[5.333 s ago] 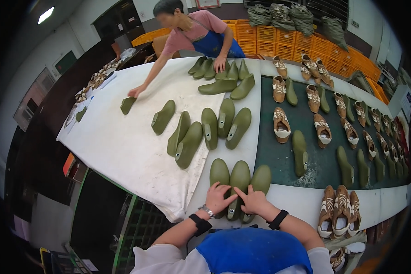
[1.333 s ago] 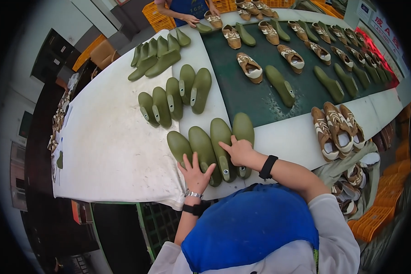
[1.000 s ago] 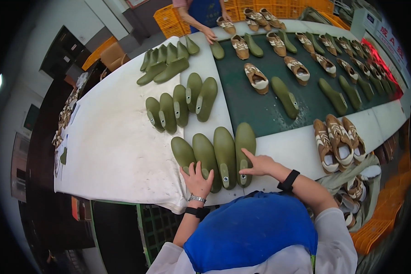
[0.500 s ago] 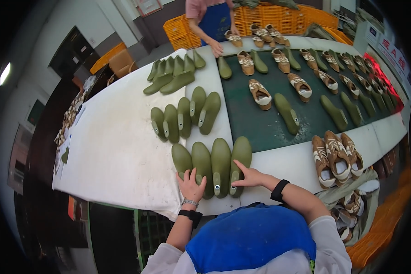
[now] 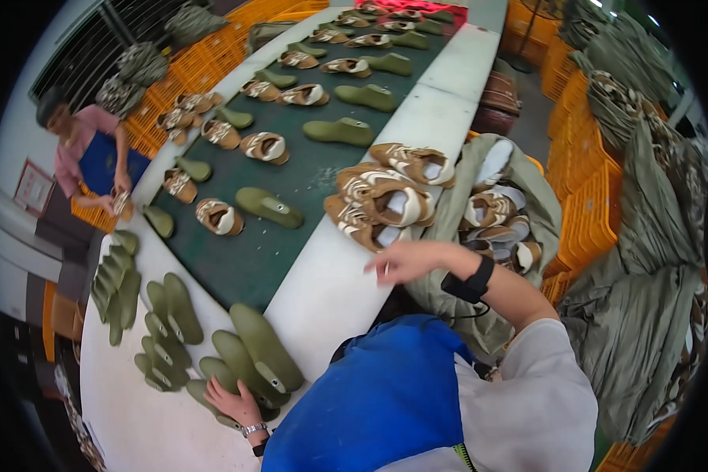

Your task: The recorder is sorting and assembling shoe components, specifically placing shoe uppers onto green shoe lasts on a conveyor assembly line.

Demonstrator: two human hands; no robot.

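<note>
My left hand rests on the nearest of several green shoe lasts grouped at the table's near edge, its fingers spread. Above the white table edge, my right hand is held out beside three brown-and-white sneakers. Its fingers are slightly bent and apart, with nothing in them. The sneakers stand side by side, their openings toward me. More green lasts lie in a cluster farther left. On the dark green conveyor belt, rows of brown sneakers alternate with green lasts.
A grey-green cloth sack of sneakers hangs open at the table's right side. Orange crates draped with cloth stand beyond it. Across the belt, a co-worker in a pink top handles a sneaker. A red glow lights the belt's far end.
My view has swung to the right. My right hand has left the green lasts and reached over to the three sneakers. My left hand stays on the lasts. The co-worker now handles a sneaker.
</note>
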